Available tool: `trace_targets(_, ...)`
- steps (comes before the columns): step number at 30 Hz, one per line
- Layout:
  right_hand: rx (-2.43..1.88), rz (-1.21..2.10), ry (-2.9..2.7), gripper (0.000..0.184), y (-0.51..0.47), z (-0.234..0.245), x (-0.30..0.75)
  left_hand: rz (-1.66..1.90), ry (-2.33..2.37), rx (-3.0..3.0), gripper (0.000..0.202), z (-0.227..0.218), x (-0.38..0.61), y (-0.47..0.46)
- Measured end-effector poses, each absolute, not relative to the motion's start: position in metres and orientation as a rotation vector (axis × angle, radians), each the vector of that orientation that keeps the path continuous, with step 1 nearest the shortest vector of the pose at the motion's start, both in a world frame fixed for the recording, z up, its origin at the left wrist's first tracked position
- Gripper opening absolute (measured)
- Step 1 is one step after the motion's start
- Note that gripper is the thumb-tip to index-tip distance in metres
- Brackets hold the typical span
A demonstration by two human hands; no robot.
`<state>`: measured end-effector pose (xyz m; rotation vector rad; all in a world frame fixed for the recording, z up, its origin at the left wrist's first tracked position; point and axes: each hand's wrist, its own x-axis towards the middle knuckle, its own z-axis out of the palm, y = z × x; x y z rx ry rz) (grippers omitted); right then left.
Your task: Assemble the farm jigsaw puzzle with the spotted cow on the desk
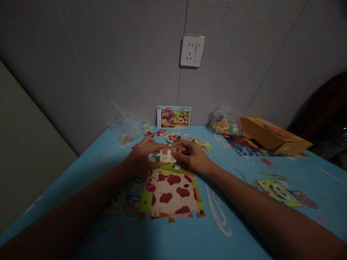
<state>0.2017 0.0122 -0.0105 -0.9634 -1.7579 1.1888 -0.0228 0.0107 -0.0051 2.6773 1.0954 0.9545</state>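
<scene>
Between my two hands is a jigsaw puzzle piece (168,154) with a white fence and brown patch, held above the upper edge of a partly joined puzzle (173,193). That puzzle pictures a white cow with dark red spots on green. My left hand (142,155) pinches the piece from the left side, thumb below and fingers above. My right hand (191,153) grips its right side with curled fingers. Loose puzzle pieces (173,137) lie behind my hands, partly hidden by them. A reference picture card (175,117) of a farm scene leans upright against the wall.
A clear plastic bag (126,124) lies at the back left. At the back right are a bag of puzzle pieces (225,122) and an open orange box (276,135) on a colourful sheet (241,146). The blue tablecloth (230,209) bears cartoon prints. A socket (192,51) is on the wall.
</scene>
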Motion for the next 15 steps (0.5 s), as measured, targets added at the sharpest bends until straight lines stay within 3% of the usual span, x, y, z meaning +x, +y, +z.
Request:
trace_targets(10, -1.144, 1.408, -1.987, 0.042, 0.01, 0.001, 0.213, 0.765, 0.694, 2.781, 0.039, -0.002, -0.014, 0.001)
trace_targets(15, -1.177, 1.671, -2.44, 0.036, 0.008, 0.013, 0.225, 0.42, 0.495, 2.699, 0.061, -0.001, -0.012, -0.004)
